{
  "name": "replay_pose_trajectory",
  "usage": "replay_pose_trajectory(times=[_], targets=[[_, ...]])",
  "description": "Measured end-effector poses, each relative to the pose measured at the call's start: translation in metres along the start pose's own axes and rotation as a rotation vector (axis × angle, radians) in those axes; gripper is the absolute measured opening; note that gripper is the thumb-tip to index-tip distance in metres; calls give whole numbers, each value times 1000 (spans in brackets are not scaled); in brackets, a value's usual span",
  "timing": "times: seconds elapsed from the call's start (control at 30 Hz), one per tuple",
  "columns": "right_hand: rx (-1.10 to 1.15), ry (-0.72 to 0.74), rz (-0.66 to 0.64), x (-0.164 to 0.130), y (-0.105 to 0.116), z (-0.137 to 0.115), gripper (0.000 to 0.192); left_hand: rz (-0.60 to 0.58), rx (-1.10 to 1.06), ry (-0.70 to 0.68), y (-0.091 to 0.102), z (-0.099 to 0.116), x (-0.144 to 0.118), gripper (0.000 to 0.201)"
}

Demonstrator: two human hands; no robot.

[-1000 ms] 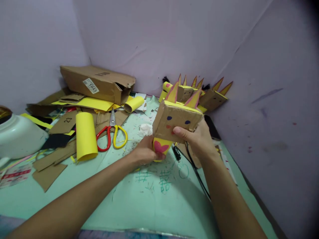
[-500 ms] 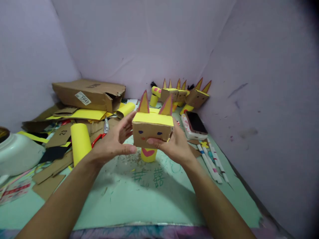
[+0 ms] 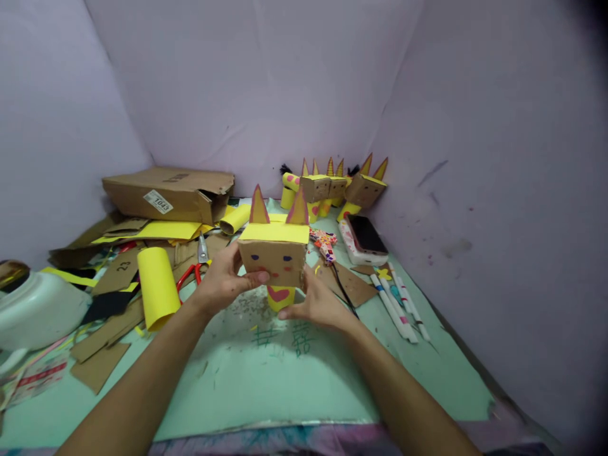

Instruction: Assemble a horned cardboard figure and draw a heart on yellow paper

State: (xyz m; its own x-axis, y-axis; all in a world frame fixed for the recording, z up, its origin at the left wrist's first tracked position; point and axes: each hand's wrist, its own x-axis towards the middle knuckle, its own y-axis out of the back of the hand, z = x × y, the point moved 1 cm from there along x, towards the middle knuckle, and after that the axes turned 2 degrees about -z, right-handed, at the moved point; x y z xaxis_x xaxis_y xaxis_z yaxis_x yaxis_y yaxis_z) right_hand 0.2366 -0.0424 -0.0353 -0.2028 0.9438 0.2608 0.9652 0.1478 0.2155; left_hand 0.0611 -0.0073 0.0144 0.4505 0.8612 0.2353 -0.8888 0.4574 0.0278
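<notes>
Hands, left hand (image 3: 223, 285) and right hand (image 3: 316, 303) holding cardboard cat (image 3: 275, 253), scissors (image 3: 196, 269) left of grip, pens (image 3: 399, 304) right.

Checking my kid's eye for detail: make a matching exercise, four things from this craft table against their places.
Things:
1. Cat figure
2. Phone
3. Scissors
4. Box

Places:
A. Far left, by the wall
B. Between both hands
C. Right of the figure, near the pens
D. Behind the left hand, beside the yellow roll

Pairs: 1-B, 2-C, 3-D, 4-A
</notes>
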Motion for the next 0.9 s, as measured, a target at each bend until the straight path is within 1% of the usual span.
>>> replay_pose_trajectory(times=[0.03,0.1,0.2,0.27,0.4,0.53,0.67,0.8,0.9], targets=[[23,-48,-25,0,-6,6,74,-3,2,2,-1,0,0,52],[49,-125,-6,3,-16,16,58,0,2,5,-2,1,0,51],[60,-143,32,9,-25,18,36,32,-35,8,-2,2,1,51],[75,-140,30,12,-24,13,29,58,-66,-11,-1,5,5,53],[148,-170,29,14,-16,2,25,60,-65,-20,-3,16,17,53],[247,-216,27,13,-14,3,28,25,-34,3,-10,23,25,56],[300,-256,17,12,-17,10,23,7,-28,19,-9,16,25,50],[327,-277,16,13,-21,15,20,1,63,22,-3,9,23,48],[322,-284,14,13,-22,16,19,-12,93,12,-1,7,23,47]])
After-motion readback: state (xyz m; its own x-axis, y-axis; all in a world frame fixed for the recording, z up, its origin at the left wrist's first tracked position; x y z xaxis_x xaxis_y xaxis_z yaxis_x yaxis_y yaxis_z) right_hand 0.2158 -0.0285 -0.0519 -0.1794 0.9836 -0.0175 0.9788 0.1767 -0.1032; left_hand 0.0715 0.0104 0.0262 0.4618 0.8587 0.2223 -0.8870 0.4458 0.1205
